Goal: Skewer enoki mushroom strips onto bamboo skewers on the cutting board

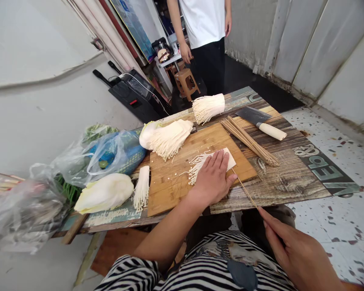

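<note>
The left hand (214, 173) is lying flat on an enoki piece (229, 159), which is resting on the right part of the board (170, 190). The right hand (294, 242) is pinching a skewer (245, 190), whose far end is meeting the piece's right edge. On the counter (279, 178), a skewer bundle (250, 142) and cleaver (261, 122) are lying right, a cabbage (104, 193) left.
</note>
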The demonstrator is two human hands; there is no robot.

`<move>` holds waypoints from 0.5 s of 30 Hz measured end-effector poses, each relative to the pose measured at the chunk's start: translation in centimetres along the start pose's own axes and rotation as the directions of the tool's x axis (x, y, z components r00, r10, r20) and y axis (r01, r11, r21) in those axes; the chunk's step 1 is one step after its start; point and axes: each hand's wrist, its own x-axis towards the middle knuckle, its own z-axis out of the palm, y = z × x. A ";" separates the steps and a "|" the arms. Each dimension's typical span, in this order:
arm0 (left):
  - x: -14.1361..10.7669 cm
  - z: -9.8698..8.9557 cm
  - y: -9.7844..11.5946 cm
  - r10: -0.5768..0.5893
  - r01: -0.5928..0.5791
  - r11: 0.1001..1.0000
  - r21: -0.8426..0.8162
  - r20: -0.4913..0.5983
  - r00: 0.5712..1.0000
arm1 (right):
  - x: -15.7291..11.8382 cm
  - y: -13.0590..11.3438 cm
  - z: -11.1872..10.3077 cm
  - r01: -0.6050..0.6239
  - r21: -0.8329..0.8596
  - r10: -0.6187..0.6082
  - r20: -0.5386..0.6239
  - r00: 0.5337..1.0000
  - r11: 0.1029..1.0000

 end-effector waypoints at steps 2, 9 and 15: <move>0.0 -0.1 0.0 -0.001 0.001 1.000 0.003 0.013 1.000 | 0.0 0.0 0.1 -0.002 -0.001 0.002 0.006 1.000 1.000; 0.0 -0.5 0.1 -0.004 0.004 1.000 0.002 0.043 0.999 | -0.2 0.1 0.4 -0.017 0.026 0.017 0.007 1.000 1.000; 0.0 -0.3 0.1 -0.001 0.001 1.000 -0.005 0.021 1.000 | 0.4 -0.3 0.1 -0.005 0.009 0.005 0.022 1.000 1.000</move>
